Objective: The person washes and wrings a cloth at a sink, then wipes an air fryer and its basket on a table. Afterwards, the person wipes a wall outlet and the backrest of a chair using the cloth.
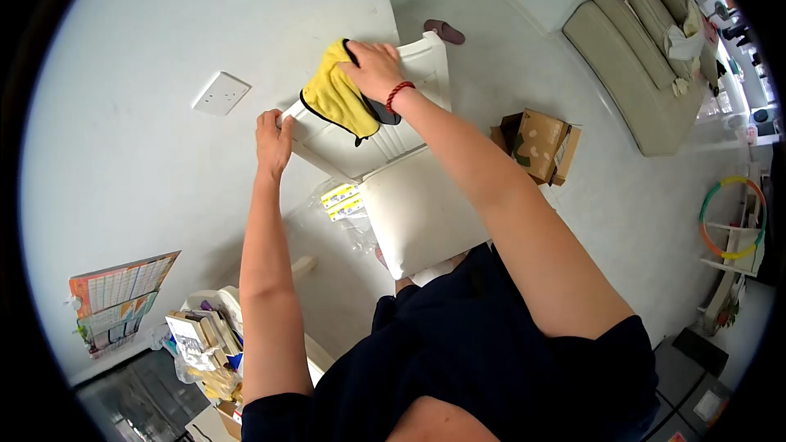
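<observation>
A white chair [422, 209] with a pale padded seat stands before me, its backrest against or close to the wall. My left hand [273, 143] grips the left top corner of the chair's backrest, fingers curled over the edge. On the top rail, my right hand [377, 72] presses a yellow cleaning cloth [340, 94] with black edging and a grey underside. The cloth drapes down over the front of the backrest. A red braided bracelet [399, 95] circles my right wrist.
A wall socket [222, 93] is left of the chair. Yellow-and-white packs [344, 202] in clear plastic lie beside the seat. An open cardboard box [540, 147] and a brown slipper [444, 31] rest on the floor. Books [196, 340] are stacked lower left; a sofa [622, 74] stands upper right.
</observation>
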Motion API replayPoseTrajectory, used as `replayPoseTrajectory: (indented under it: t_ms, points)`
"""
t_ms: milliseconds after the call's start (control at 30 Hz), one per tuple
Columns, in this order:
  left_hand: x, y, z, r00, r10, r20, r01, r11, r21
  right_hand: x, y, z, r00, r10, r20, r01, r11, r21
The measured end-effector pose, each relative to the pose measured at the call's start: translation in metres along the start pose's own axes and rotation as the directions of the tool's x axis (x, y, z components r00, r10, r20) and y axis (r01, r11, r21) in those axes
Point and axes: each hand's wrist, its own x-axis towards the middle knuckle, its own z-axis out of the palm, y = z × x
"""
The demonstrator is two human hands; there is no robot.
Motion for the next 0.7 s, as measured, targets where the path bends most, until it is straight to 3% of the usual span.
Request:
replayPoseTrajectory:
  t_ms: [67,167,200,267,367,433,467,500,533,567,633,700]
  points:
    - [-0.004,0.0,-0.001,1.0,0.016,-0.016,-0.015,0.999,0.038,0.0,0.007,-0.013,0.994,0.11,0.018,-0.107,0.907,0.408]
    - [-0.002,0.021,-0.022,0.988,-0.095,0.123,0.08,0.99,0.118,-0.009,0.043,-0.058,0.951,0.306,0.047,-0.198,0.485,0.852]
    - [0.003,0.03,-0.027,0.984,-0.088,0.158,0.032,0.945,0.326,-0.018,0.059,-0.084,0.976,0.212,0.048,-0.121,0.345,0.931]
    - [0.011,0.026,-0.007,0.958,0.273,-0.084,-0.213,0.88,0.425,-0.037,0.041,-0.136,0.916,0.39,0.091,-0.084,-0.036,0.996]
    - [0.027,0.075,0.005,0.99,0.133,0.039,-0.128,0.987,-0.099,-0.043,0.019,-0.156,0.893,0.442,-0.077,0.006,0.16,0.987]
    - [0.022,0.086,0.022,0.996,0.083,0.042,-0.083,0.996,-0.014,-0.04,0.023,-0.133,0.956,0.272,-0.109,-0.11,0.679,0.726]
    - [0.021,0.088,0.028,0.997,0.06,0.045,-0.062,0.998,0.03,-0.033,0.019,-0.112,0.959,0.273,-0.072,-0.162,0.741,0.652]
    - [0.02,0.088,0.03,0.997,0.056,0.047,-0.057,0.998,0.033,-0.027,0.037,-0.075,0.986,0.158,-0.052,-0.12,0.894,0.432]
    - [0.019,0.086,0.029,0.997,0.051,0.052,-0.053,0.998,0.038,-0.026,0.026,-0.045,1.0,0.007,0.0,-0.007,1.0,-0.016]
    - [0.02,0.085,0.028,0.997,0.051,0.053,-0.053,0.998,0.044,-0.025,0.016,-0.015,0.988,-0.144,0.051,0.151,0.882,-0.447]
    - [0.023,0.082,0.029,0.997,0.047,0.063,-0.048,0.999,0.008,-0.03,0.006,-0.01,0.988,-0.153,0.028,0.154,0.938,-0.31]
    - [0.019,0.079,0.03,0.996,0.039,0.079,-0.039,0.999,-0.004,-0.028,0.027,-0.028,0.965,-0.203,0.167,0.253,0.887,-0.385]
